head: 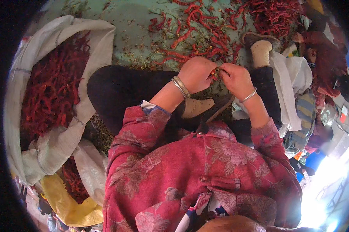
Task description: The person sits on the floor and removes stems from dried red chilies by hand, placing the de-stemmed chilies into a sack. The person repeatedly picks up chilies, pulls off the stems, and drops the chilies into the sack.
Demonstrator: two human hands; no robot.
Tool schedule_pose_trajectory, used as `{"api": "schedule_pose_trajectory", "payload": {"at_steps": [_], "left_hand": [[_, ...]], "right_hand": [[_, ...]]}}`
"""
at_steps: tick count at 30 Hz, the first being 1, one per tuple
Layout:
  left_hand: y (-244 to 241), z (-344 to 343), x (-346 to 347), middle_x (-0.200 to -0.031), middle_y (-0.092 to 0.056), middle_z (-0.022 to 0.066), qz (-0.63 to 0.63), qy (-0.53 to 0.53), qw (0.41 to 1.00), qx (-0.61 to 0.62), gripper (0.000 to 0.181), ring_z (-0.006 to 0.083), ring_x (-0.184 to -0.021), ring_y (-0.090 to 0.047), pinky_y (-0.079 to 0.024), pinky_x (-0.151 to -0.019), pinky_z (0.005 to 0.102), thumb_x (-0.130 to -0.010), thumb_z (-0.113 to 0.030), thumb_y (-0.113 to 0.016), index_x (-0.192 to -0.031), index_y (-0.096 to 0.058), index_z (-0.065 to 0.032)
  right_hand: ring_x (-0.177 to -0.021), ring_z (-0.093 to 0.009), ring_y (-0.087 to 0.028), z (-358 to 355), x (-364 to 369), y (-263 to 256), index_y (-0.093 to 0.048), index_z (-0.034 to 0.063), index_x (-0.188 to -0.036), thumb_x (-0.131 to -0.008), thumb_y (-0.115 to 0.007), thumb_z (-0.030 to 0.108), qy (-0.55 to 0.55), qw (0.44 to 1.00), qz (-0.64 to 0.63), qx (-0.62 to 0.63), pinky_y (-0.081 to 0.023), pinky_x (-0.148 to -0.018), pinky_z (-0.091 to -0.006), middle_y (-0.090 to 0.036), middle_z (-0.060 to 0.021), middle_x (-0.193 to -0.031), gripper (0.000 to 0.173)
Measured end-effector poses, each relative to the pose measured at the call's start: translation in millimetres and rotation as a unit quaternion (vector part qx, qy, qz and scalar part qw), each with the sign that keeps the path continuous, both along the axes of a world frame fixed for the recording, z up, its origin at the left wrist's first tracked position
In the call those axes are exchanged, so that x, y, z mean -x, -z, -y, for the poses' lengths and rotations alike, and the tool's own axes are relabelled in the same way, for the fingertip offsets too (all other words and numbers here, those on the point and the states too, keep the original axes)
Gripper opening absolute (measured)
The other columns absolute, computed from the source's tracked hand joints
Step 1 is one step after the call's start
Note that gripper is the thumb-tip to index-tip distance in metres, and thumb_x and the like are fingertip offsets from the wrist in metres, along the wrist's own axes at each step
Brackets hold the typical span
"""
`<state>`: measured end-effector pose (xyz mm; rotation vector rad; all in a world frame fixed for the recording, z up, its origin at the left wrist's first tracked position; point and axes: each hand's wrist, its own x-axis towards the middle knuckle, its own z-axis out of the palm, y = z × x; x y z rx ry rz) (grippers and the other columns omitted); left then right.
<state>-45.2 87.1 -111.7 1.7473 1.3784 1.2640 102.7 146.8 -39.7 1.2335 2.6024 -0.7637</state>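
Over my crossed legs, my left hand [198,74] and my right hand [236,79] face each other, almost touching. My left hand is closed on dried red chili peppers [214,73], mostly hidden by the fingers. The fingertips of my right hand pinch the green stem end [217,69] of the same small bunch. Just beyond my hands, loose red chili peppers [189,34] with stems lie scattered on a pale green surface [131,29], among small bits of debris.
A white woven sack [102,37] full of red chilies stands open at left, with a yellow sack [58,200] below it. A larger chili heap [274,17] lies at the upper right. Another person [325,55] sits at the right edge, near white sacking [287,87].
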Motion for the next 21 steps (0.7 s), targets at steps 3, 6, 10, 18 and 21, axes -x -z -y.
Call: {"api": "schedule_pose_trajectory", "payload": {"at_steps": [3,6,10,18,21], "left_hand": [[-1.1,6.7,1.0,-0.070,-0.059,0.0120,0.003,0.096,0.975,0.201,0.019,0.0319,-0.063,-0.056,-0.045,-0.058,0.0384,-0.061,-0.005,-0.061,-0.081,-0.059,-0.0043],[1.2,2.8,9.7,-0.065,-0.058,0.0072,0.168,0.201,0.904,0.337,0.018,0.0237,-0.056,-0.054,-0.042,-0.053,0.0322,-0.064,-0.010,-0.063,-0.079,-0.058,-0.0013],[-16.2,2.6,28.0,-0.064,-0.055,0.0030,0.525,0.329,0.684,0.385,0.018,0.0118,-0.053,-0.048,-0.039,-0.051,0.0248,-0.069,-0.014,-0.065,-0.078,-0.057,0.0003],[0.2,-8.8,18.9,-0.071,-0.057,0.0031,0.641,0.117,0.664,0.366,0.013,0.0123,-0.064,-0.053,-0.043,-0.064,0.0256,-0.078,-0.014,-0.060,-0.083,-0.058,-0.0023],[4.9,-10.4,18.4,-0.072,-0.058,0.0033,0.643,0.061,0.670,0.366,0.013,0.0126,-0.066,-0.054,-0.044,-0.063,0.0263,-0.079,-0.016,-0.060,-0.082,-0.057,-0.0039]], "right_hand": [[-0.066,-0.030,-0.057,0.0,-2.4,-1.3,-0.058,0.0068,-0.081,-0.077,-0.054,0.019,-0.046,0.999,-0.006,0.007,-0.045,-0.059,-0.0387,-0.057,-0.0125,-0.071,0.013],[-0.056,-0.019,-0.054,-5.0,-8.4,-0.2,-0.057,0.0053,-0.079,-0.079,-0.054,0.021,0.032,0.972,-0.042,0.228,-0.042,-0.051,-0.0305,-0.054,-0.0064,-0.063,0.016],[-0.051,-0.003,-0.043,-15.4,-6.1,-27.8,-0.057,0.0042,-0.076,-0.082,-0.054,0.023,0.225,0.765,-0.162,0.581,-0.033,-0.047,-0.0177,-0.049,0.0026,-0.061,0.020],[-0.060,-0.024,-0.057,-96.2,22.4,74.4,-0.059,0.0139,-0.091,-0.080,-0.054,0.021,-0.012,0.981,-0.160,-0.106,-0.046,-0.055,-0.0331,-0.059,-0.0070,-0.077,0.015],[-0.070,-0.029,-0.057,-111.3,52.8,89.4,-0.058,0.0160,-0.094,-0.077,-0.056,0.019,-0.053,0.972,-0.098,-0.206,-0.048,-0.061,-0.0375,-0.057,-0.0072,-0.084,0.018]]}}
